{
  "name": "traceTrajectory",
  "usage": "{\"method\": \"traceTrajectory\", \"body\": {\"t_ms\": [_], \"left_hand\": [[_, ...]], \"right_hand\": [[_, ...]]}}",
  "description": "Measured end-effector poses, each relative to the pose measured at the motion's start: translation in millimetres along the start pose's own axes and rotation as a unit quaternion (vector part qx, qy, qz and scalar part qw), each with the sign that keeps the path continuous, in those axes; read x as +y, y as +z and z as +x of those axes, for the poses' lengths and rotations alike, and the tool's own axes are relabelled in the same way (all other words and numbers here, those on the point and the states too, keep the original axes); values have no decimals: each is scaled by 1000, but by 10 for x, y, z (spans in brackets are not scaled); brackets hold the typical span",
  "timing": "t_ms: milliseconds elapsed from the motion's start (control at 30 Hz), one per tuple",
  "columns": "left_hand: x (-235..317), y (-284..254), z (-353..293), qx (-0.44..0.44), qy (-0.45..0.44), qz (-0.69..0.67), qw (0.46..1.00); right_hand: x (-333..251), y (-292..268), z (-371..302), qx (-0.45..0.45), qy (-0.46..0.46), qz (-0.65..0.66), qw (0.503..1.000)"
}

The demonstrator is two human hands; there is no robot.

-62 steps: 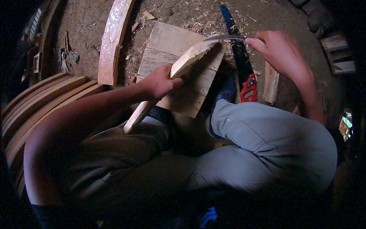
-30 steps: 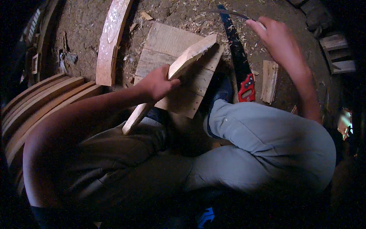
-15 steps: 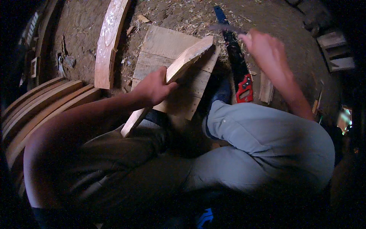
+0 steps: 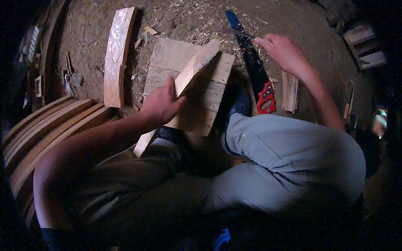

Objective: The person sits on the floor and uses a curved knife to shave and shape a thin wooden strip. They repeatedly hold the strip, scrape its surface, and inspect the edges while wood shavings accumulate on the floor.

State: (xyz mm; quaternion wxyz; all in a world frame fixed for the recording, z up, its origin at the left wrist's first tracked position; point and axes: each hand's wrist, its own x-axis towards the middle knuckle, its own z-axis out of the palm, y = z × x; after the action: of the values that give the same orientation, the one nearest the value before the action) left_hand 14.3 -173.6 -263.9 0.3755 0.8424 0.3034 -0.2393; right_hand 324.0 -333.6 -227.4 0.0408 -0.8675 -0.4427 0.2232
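My left hand [image 4: 162,102] is wrapped round a pale wooden strip [image 4: 194,69]. This strip leans diagonally over a nailed plank board [image 4: 167,52], with its lower end by my left trouser leg and its far end angled upward to the right. Out to the right, my right hand [image 4: 282,52] is closed on the end of a thin dark-bladed tool [image 4: 234,32]. Motion smears the blade, so its exact kind is unclear; it points left, past the far end of the strip. Beneath it on the ground lies a handsaw [image 4: 264,98] with a red handle and dark blade.
A broad curved plank [image 4: 117,58] lies on the dirt floor [image 4: 184,21] left of the board. Several curved wooden pieces [image 4: 54,129] are stacked at the left. A short wood block [image 4: 289,92] sits right of the saw, and wood shavings litter the ground.
The whole view has shifted a little. My right hand and the bladed tool have come left, nearer the strip. My left hand keeps its grip, and the strip's far end has swung slightly left.
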Motion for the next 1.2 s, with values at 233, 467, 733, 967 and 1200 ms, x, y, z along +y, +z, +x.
{"method": "traceTrajectory", "body": {"t_ms": [233,467,733,967,1200], "left_hand": [[26,17,-6,10,-4,32,999],[35,2,-23,6,4,18,1000],[55,-15,-81,7,-23,20,1000],[63,10,-11,5,0,32,999],[50,8,-18,-2,-4,26,1000]], "right_hand": [[-33,230,-92,11,-91,30,995],[-55,459,-117,58,7,-32,998],[-190,266,-167,-7,-32,11,999],[-134,411,-133,14,19,2,1000],[-205,408,-137,23,10,-1,1000]]}}
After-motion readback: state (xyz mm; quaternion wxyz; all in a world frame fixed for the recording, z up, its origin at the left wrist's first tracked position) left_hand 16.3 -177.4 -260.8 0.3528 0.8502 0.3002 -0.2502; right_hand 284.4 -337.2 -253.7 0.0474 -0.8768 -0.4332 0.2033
